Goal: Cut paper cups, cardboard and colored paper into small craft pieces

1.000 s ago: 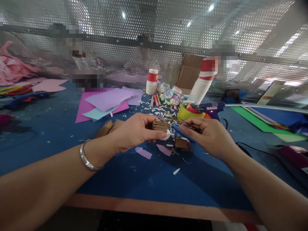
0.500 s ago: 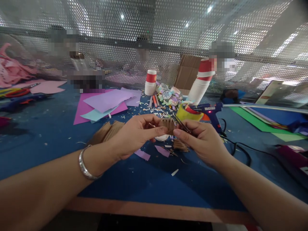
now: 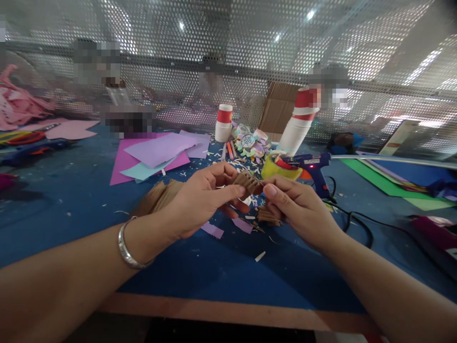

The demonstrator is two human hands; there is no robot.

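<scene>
Cardboard piece being pinched mid-frame by left hand
Being steadied, seemingly, for right hand, whose grip cannot be told.

Held cardboard: corrugated, matt, ribbed. Brown stack, left: also cardboard by look, matt, rough along its edges. Bangle: silvery metal, polished, glossy. Desk: smooth-looking blue top, mostly matt. Purple sheets, far left: paper, smooth, matt. Cups: paper, smooth. Glue gun: smooth plastic. Far screen: perforated metal, dull sheen.
</scene>
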